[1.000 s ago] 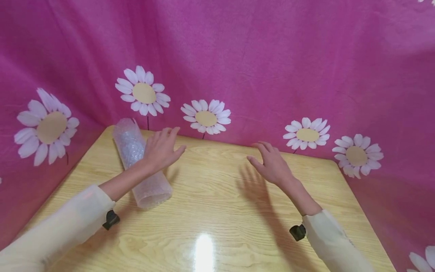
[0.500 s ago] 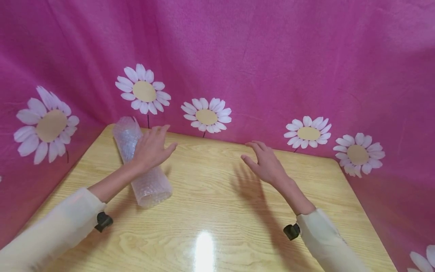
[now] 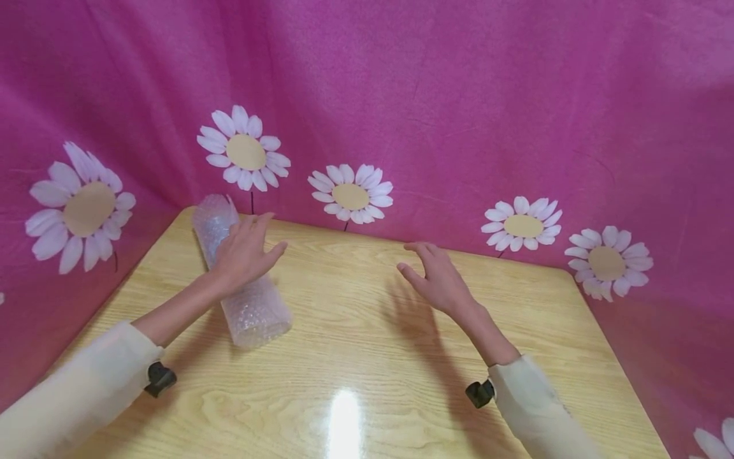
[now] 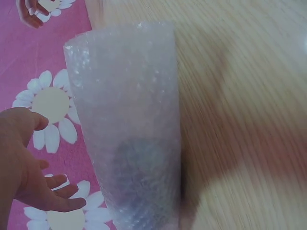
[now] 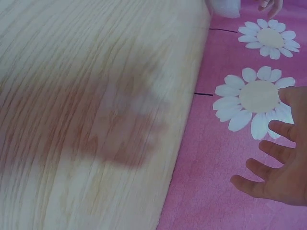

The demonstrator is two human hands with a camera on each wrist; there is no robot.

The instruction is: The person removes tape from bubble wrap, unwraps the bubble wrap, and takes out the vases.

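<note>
A roll of clear bubble wrap (image 3: 258,312) lies slanted on the left part of the table, its near end a rounded opening. In the left wrist view the bubble wrap (image 4: 127,91) shows something darker inside its lower part, blurred by the layers. My left hand (image 3: 243,255) hovers over the middle of the roll, fingers spread, hiding part of it in the head view. Apart from the roll, my right hand (image 3: 438,280) is held over the right half of the table with loosely bent fingers and nothing in them. Its shadow falls on the wood.
The wood-grain table (image 3: 321,357) has a back edge against a magenta cloth (image 3: 436,115) printed with white daisies. The cloth also hangs along both sides. A bright light reflection (image 3: 344,424) shows near the front.
Both hands have drifted left, the left one farther over the bubble wrap roll. The roll stays where it was on the table.
</note>
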